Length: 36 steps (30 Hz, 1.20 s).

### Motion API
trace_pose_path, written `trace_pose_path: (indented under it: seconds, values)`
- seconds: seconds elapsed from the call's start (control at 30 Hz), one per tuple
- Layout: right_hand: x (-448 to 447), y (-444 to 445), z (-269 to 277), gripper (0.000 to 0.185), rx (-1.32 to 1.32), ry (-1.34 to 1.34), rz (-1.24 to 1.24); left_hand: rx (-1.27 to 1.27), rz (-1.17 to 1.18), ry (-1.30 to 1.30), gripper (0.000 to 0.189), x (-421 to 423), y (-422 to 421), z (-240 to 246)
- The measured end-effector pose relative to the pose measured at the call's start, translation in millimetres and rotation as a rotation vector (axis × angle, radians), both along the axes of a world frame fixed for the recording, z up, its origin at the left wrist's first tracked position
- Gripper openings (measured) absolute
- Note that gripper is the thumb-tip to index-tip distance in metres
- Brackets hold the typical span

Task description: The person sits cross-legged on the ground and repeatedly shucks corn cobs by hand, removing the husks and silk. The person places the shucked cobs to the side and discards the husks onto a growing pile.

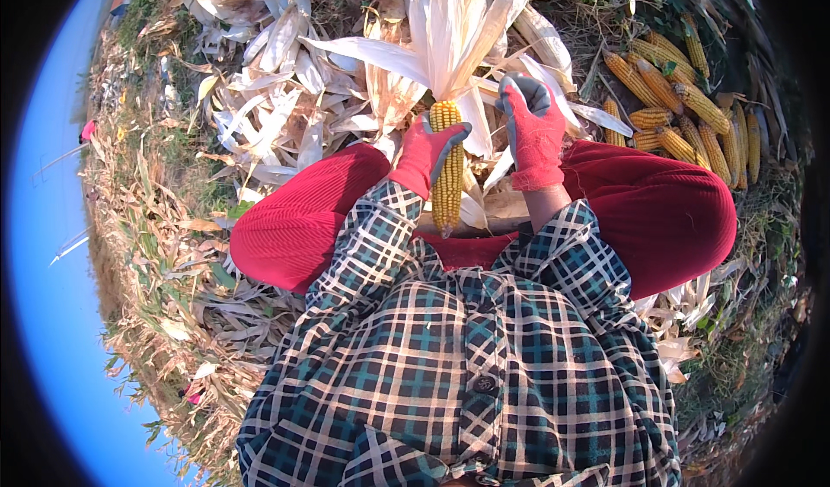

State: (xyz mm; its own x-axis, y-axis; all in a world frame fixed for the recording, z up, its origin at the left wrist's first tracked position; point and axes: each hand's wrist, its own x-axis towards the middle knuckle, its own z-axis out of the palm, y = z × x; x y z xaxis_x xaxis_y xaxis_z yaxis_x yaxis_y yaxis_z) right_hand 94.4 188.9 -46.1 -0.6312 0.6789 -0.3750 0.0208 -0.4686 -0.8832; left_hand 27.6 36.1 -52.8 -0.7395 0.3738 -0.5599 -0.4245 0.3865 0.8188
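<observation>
A yellow ear of corn (446, 169) points its tip down towards my lap, its kernels bare. My left hand (425, 152), in a red glove with grey fingers and palm, grips the ear around its middle, thumb across the front. Pale dry husk leaves (447, 40) fan out above the ear, peeled back and seemingly still joined at its base. To the right, my right hand (535, 127), in a matching glove, is curled into a fist beside the husk leaves. Nothing shows inside that fist, though the palm is partly hidden.
Several husked ears of corn (677, 108) lie piled on the ground at the right, beyond my knee. Loose dry husks (285, 91) cover the ground ahead and to the left. Fallen cornstalks (155, 247) spread over the field at the far left.
</observation>
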Motion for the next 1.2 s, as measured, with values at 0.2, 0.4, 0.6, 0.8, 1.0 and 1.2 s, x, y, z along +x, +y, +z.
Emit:
trace_pose_path:
  seconds: [0.2, 0.4, 0.6, 0.8, 1.0, 1.2]
  values:
    - [-2.8, -0.8, 3.8, 0.040, 0.111, 0.094, -0.120, -0.390, -0.231, 0.289, 0.069, 4.8, 3.8, -2.2]
    - [-3.9, 1.1, 7.1, 0.052, 0.228, -0.025, -0.115, -0.335, -0.287, 0.378, 0.072, 10.8, 5.0, -2.8]
    - [0.1, 6.0, 1.5, 0.053, 0.178, -0.099, -0.101, -0.434, -0.368, 0.553, 0.062, 19.1, 10.9, 4.5]
    - [7.6, -5.2, 12.4, 0.023, 0.977, -0.120, 0.143, -0.308, -0.257, 0.264, 0.057, 7.6, 1.7, -13.6]
    - [8.5, -32.7, 22.3, 0.038, 1.199, 0.365, 0.421, -0.027, -0.274, 0.345, 0.041, 7.2, -14.6, -53.2]
    - [1.0, -27.0, 14.1, 0.093, 0.903, 0.120, 0.184, 0.009, -0.160, 0.281, 0.037, 14.0, -4.0, -58.1]
